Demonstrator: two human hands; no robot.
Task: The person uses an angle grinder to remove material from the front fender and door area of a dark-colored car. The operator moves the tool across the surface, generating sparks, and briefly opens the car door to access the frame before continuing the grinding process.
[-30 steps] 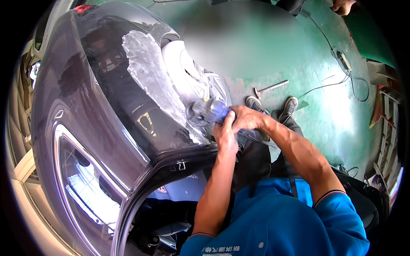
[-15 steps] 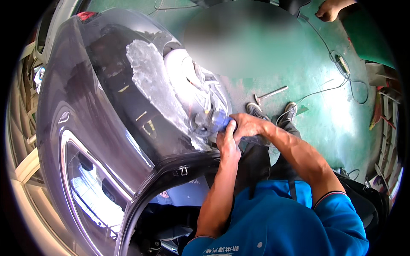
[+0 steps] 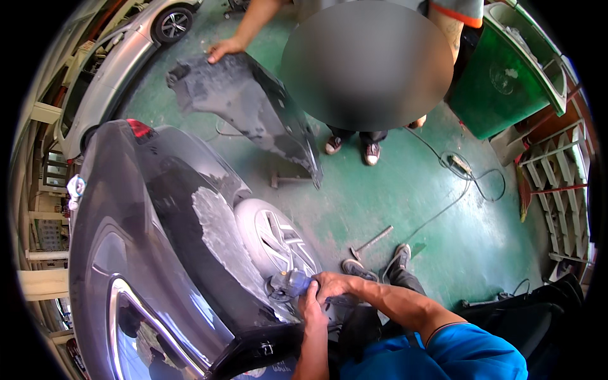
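Both my hands are wrapped round a blue and grey power sander [image 3: 292, 282] by the lower end of a dark grey car's wheel arch. My left hand [image 3: 310, 303] grips its near side, thumb along the body. My right hand [image 3: 332, 289] is closed round its rear end. The sander's head is at the lower edge of a rough, pale sanded patch [image 3: 223, 231] on the car's rear quarter panel [image 3: 174, 209]; contact cannot be made out. Just beyond the sander is the car's wheel [image 3: 269, 231], dusted pale.
A person facing me holds a loose dark body panel [image 3: 237, 95] beyond the wheel. A hammer [image 3: 373, 242] lies by my shoes, with a coiled cable [image 3: 472, 174] farther right. A green bin [image 3: 500, 88] stands far right; a silver car [image 3: 117, 63] is far left.
My view has tilted up, bringing the person with the panel, the bin and the silver car into sight. Both hands keep hold of the sander near the wheel arch.
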